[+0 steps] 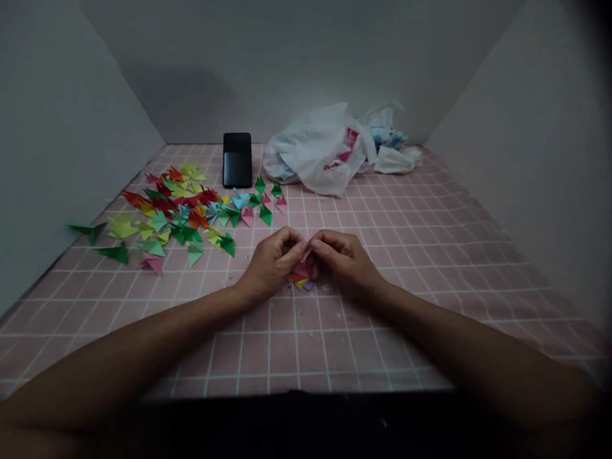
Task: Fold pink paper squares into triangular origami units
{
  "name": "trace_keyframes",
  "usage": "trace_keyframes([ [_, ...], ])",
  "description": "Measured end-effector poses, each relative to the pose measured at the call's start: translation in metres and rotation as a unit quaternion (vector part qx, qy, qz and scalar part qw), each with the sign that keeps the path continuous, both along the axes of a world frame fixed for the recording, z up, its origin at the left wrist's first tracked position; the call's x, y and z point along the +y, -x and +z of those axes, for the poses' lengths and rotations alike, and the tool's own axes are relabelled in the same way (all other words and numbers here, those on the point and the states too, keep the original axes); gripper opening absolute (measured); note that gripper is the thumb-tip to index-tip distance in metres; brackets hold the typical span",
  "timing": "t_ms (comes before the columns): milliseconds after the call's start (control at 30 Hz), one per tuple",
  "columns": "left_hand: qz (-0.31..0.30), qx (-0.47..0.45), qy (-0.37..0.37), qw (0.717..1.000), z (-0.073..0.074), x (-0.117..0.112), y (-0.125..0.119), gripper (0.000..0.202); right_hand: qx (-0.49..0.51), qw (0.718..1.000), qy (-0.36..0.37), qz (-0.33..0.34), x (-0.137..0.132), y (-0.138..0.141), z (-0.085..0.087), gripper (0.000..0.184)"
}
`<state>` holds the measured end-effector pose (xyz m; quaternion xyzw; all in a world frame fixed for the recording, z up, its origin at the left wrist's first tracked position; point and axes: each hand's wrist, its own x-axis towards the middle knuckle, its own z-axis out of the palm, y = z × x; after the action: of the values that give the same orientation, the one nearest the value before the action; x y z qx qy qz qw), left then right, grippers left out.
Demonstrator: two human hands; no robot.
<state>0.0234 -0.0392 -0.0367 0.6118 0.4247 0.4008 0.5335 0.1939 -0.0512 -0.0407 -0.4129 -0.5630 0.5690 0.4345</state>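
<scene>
My left hand (278, 258) and my right hand (342, 258) meet over the middle of the table, thumbs and forefingers pinched together. Between their fingertips is a small piece of pink paper (303, 266), mostly covered by the fingers, so its folded shape cannot be made out. Just beneath the hands lie coloured paper squares (300, 281), with orange, yellow and purple corners showing. To the left spreads a heap of folded paper cranes (179, 207) in red, orange, yellow, green, blue and pink.
A black phone (238, 160) stands behind the cranes. Crumpled white plastic bags (320, 150) with red print lie at the back, beside a smaller bag (389, 137). Tiny scraps dot the pink checked tablecloth (430, 255). Pale walls (306, 57) enclose the table at the back and sides.
</scene>
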Motion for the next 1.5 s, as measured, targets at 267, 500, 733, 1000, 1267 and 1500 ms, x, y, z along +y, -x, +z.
trace_keyframes([
  [267, -0.028, -0.071, 0.05, 0.996, 0.0054, 0.0035, 0.0015, 0.023, -0.017, 0.996, -0.027, -0.084, 0.0014, 0.0004, 0.002, 0.028],
  [500, -0.007, -0.118, 0.045, 0.992, -0.0008, 0.0097, 0.0037, 0.029, 0.008, 0.991, -0.043, -0.129, 0.0027, 0.0, 0.001, 0.027],
  [733, -0.025, -0.112, 0.023, 0.993, -0.0004, 0.0078, 0.0035, 0.036, -0.002, 0.989, -0.055, -0.136, 0.0036, -0.0001, 0.0021, 0.027],
  [1000, -0.007, -0.098, 0.012, 0.995, 0.0028, 0.0069, 0.0023, 0.032, 0.011, 0.991, -0.046, -0.128, 0.0039, 0.0008, 0.0009, 0.031],
  [1267, 0.012, -0.098, 0.016, 0.995, 0.003, 0.0063, 0.0017, 0.032, 0.039, 0.991, -0.034, -0.127, 0.0029, 0.0022, 0.0003, 0.029],
  [1500, 0.032, -0.102, 0.029, 0.994, 0.0034, 0.005, 0.0012, 0.031, 0.059, 0.99, -0.019, -0.128, 0.0025, 0.0036, 0.0006, 0.027],
])
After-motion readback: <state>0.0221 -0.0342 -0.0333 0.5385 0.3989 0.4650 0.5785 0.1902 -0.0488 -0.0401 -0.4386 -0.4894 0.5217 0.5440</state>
